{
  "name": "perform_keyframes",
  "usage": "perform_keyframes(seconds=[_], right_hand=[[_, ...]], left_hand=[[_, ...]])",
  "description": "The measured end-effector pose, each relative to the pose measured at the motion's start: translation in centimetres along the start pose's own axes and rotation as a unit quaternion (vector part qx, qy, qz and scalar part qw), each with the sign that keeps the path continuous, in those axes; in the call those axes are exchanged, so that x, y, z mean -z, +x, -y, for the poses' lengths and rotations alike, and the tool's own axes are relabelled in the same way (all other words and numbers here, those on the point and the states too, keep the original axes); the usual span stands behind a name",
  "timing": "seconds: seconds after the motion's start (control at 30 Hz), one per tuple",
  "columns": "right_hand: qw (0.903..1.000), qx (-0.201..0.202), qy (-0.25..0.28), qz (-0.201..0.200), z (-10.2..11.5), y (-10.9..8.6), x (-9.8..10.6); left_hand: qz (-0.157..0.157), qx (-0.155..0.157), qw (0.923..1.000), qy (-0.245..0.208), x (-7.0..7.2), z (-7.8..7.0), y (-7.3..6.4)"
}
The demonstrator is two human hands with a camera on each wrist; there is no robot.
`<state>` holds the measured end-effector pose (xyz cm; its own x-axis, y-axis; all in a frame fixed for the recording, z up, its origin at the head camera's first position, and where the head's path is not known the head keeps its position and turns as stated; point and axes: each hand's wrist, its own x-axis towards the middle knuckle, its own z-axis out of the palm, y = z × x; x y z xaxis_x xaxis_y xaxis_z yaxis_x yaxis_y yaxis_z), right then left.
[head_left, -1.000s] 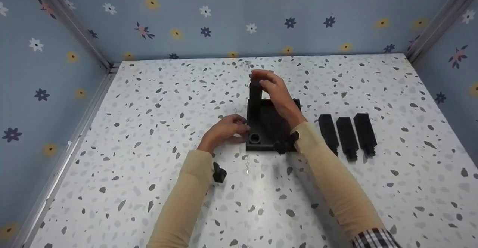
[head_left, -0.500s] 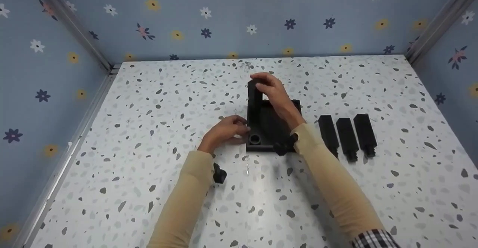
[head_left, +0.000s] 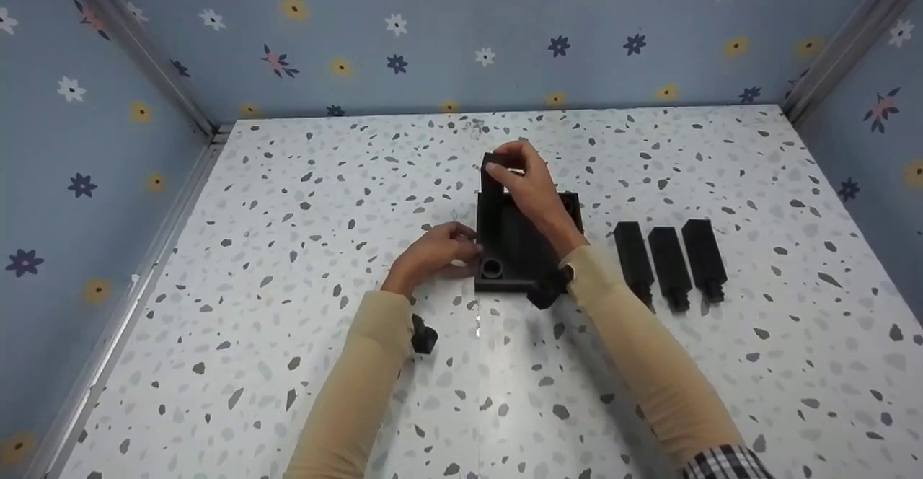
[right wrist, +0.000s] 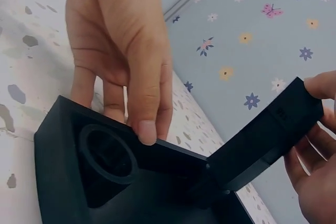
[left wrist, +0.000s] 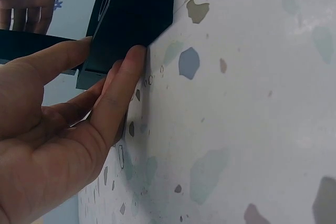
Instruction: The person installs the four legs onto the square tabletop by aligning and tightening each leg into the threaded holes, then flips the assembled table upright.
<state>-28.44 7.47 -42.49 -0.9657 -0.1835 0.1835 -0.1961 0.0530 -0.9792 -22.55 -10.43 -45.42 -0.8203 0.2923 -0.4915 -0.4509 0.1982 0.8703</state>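
A square black tray-like base (head_left: 526, 237) with raised walls lies on the table. At its far left corner stands a black square leg (head_left: 492, 198), its lower end hidden in the corner. My right hand (head_left: 535, 187) pinches the leg's top between thumb and fingers; in the right wrist view the leg (right wrist: 262, 132) rises from the base. At the base's left wall, my left hand (head_left: 436, 249) grips the edge, thumb over the rim and fingers along the outside. The near left corner holds a round open socket (right wrist: 108, 153).
Three more black legs, a left one (head_left: 633, 259), a middle one (head_left: 669, 262) and a right one (head_left: 704, 255), lie to the right of the base with threaded ends towards me. Flowered walls (head_left: 433, 39) enclose the speckled table (head_left: 288, 262) at the back and sides.
My right hand has turned about the leg's top, its thumb moving round to the near left face. The leg has turned and shifted slightly. The left hand and base stay still.
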Motion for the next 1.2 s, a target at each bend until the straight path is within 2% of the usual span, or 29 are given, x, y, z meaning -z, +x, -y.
perform_keyframes(seconds=[0.2, 0.5, 0.67, 0.8, 0.93, 1.2], right_hand=[[0.9996, 0.009, -0.01, -0.024, -0.1, -0.3, -0.1], [0.9999, 0.006, 0.002, -0.016, -0.5, -0.3, -0.2], [0.9992, 0.008, 0.027, -0.029, -0.6, 0.0, -0.2], [0.998, 0.008, 0.057, -0.027, 0.3, -0.3, -0.2], [0.9982, 0.006, 0.058, -0.009, 0.2, 0.0, 0.0], [0.9951, -0.022, 0.068, 0.068, 0.8, 0.4, 0.1]], left_hand=[[-0.002, 0.002, 1.0, 0.001, 0.0, 0.1, 0.1], [-0.007, 0.001, 1.0, -0.006, -0.1, 0.2, 0.1], [0.001, -0.002, 0.9998, -0.022, -0.1, 0.1, 0.1], [-0.001, 0.0, 0.9999, -0.013, -0.1, 0.0, 0.0], [-0.001, 0.003, 1.0, -0.009, -0.1, 0.0, 0.0], [0.001, -0.005, 1.0, -0.008, 0.0, 0.1, 0.1]])
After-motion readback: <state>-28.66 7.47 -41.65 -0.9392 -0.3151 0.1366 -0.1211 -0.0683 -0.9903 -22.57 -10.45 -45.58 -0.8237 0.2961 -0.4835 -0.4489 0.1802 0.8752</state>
